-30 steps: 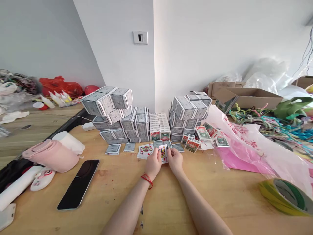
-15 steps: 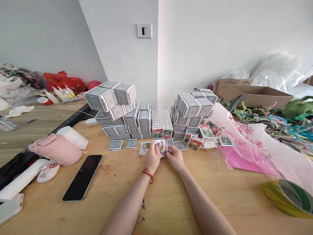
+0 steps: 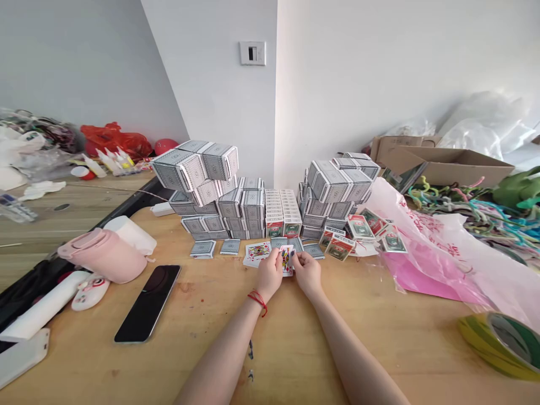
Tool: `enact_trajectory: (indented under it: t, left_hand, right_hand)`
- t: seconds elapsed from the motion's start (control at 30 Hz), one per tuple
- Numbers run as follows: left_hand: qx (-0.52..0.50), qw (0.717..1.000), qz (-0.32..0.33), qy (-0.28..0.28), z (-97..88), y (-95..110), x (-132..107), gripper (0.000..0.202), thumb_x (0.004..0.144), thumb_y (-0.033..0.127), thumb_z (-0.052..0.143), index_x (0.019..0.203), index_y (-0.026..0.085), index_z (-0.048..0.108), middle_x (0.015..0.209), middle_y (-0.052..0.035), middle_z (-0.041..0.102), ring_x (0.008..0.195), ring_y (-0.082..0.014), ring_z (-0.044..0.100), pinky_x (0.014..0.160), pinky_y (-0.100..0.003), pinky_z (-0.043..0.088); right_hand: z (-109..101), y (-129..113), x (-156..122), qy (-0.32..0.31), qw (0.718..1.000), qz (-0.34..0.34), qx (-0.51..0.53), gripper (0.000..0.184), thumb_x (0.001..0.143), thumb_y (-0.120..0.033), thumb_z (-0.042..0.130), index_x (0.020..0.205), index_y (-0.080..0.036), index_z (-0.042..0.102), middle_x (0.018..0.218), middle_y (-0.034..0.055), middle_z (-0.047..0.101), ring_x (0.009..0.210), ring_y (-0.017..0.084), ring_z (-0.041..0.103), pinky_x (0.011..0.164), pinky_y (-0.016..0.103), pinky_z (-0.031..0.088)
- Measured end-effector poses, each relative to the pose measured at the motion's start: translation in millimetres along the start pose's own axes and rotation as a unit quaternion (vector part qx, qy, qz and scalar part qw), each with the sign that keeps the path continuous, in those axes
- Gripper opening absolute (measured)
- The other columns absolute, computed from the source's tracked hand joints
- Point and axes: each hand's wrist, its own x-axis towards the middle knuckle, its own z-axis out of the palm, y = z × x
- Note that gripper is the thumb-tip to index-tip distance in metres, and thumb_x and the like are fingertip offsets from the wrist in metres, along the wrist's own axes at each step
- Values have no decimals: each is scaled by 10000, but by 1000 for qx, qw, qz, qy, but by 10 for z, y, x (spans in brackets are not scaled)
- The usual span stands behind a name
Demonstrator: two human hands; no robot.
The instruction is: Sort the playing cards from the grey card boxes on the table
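My left hand [image 3: 269,275], with a red string on the wrist, and my right hand [image 3: 307,273] meet at the middle of the wooden table [image 3: 295,349]. Both are closed on a small stack of playing cards [image 3: 287,260] held face up between them. A face-up pile of cards [image 3: 256,253] lies just left of my left hand. Small face-down piles [image 3: 203,248] sit in a row beyond it. Behind them rise stacks of grey card boxes [image 3: 198,174], with more of these stacks [image 3: 337,185] to the right.
A black phone [image 3: 148,302] lies left of my arms, beside a pink case [image 3: 103,256] and white rolls [image 3: 130,235]. Loose red-green card packs [image 3: 363,230] and a pink plastic bag [image 3: 426,247] lie right. A yellow-green tape roll [image 3: 502,343] sits at the right edge. A cardboard box [image 3: 439,163] stands behind.
My hands lifted the card stack slightly, then lowered it back toward the table. The view shifted a little to the left.
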Motion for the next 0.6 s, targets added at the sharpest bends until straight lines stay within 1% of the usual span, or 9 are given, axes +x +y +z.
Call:
enact_trajectory:
  t: [0.17, 0.23, 0.27, 0.3, 0.33, 0.4, 0.43, 0.5, 0.6]
  left_hand:
    - [-13, 1000, 21, -10, 16, 10, -24, 223, 869, 290, 300, 722, 193, 437, 521, 30, 388, 463, -102, 367, 491, -226, 210]
    - [-30, 999, 10, -5, 21, 4, -16, 223, 867, 296, 306, 706, 194, 422, 521, 31, 386, 465, -100, 364, 491, -226, 213]
    - [-43, 999, -1, 1, 20, 0, -7, 224, 866, 297, 306, 700, 194, 414, 523, 32, 388, 465, -100, 364, 489, -224, 217]
    - [-58, 998, -15, 10, 18, -5, 4, 224, 865, 297, 304, 694, 194, 406, 527, 31, 392, 469, -100, 366, 489, -223, 223]
    - [-74, 997, -31, 21, 12, -9, 16, 223, 864, 296, 301, 691, 194, 399, 534, 30, 397, 475, -100, 369, 489, -221, 231]
    - [-103, 992, -57, 45, -5, -15, 40, 221, 860, 298, 305, 685, 193, 392, 552, 26, 404, 494, -102, 375, 495, -219, 251]
    - [-115, 990, -64, 55, -15, -17, 50, 222, 858, 303, 310, 683, 192, 391, 560, 25, 404, 504, -104, 376, 500, -218, 262]
    - [-139, 986, -64, 60, -35, -18, 62, 230, 855, 323, 322, 682, 191, 396, 573, 24, 401, 517, -105, 373, 505, -218, 276]
    - [-180, 981, -49, 42, -52, -18, 67, 263, 855, 371, 331, 690, 187, 420, 597, 15, 424, 531, -108, 385, 510, -220, 296]
  right_hand:
    - [-1, -10, -15, 45, 999, 6, -28, 391, 714, -509, 486, 591, -151, 585, 533, 37, 613, 489, 133, 521, 485, 220, 381]
    - [-9, 13, 15, 33, 999, 20, 7, 392, 696, -522, 507, 586, -152, 577, 533, 39, 614, 494, 143, 530, 477, 229, 389]
    - [-18, 22, 34, 9, 998, 34, 48, 390, 687, -528, 518, 597, -153, 577, 542, 41, 618, 502, 152, 540, 477, 237, 401]
    - [-32, 27, 53, -27, 992, 55, 108, 385, 684, -530, 527, 618, -155, 579, 562, 43, 626, 512, 160, 554, 480, 248, 418]
    - [-49, 27, 70, -77, 978, 79, 178, 372, 688, -524, 535, 655, -157, 586, 596, 48, 640, 532, 170, 573, 492, 262, 439]
    - [-93, 19, 96, -179, 931, 117, 295, 315, 691, -475, 578, 719, -162, 599, 671, 59, 663, 589, 183, 609, 543, 291, 478]
    - [-117, 13, 104, -220, 907, 132, 334, 281, 691, -439, 603, 744, -163, 604, 700, 64, 670, 619, 186, 623, 578, 306, 492]
    - [-163, 4, 111, -274, 872, 153, 376, 232, 689, -375, 641, 780, -163, 612, 738, 72, 676, 673, 190, 639, 647, 337, 506]
    - [-202, 7, 106, -313, 847, 165, 396, 219, 678, -329, 672, 814, -166, 618, 774, 70, 681, 738, 193, 647, 713, 365, 507]
